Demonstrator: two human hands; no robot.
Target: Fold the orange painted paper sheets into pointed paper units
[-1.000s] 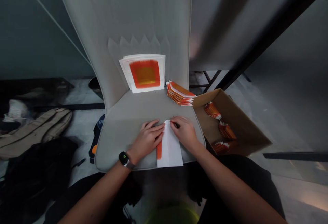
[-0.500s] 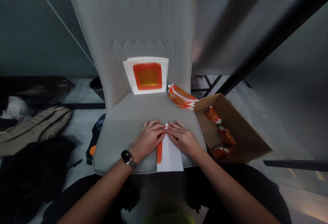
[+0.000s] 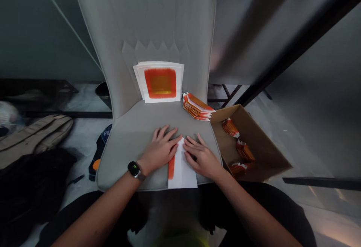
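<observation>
A partly folded white paper with an orange strip along its left edge lies at the front of a grey chair seat. My left hand, with a watch on the wrist, lies flat on the paper's left side, fingers spread. My right hand presses flat on the paper's right side, fingers stretched out. The fingertips of both hands meet near the paper's pointed top.
A stack of white sheets with an orange square leans on the chair back. A pile of folded orange papers sits at the seat's right rear. An open cardboard box with more folded papers stands right. Bags lie left.
Both hands have gone from pinching the paper's top to lying flat on it with fingers spread. The view has shifted slightly.
</observation>
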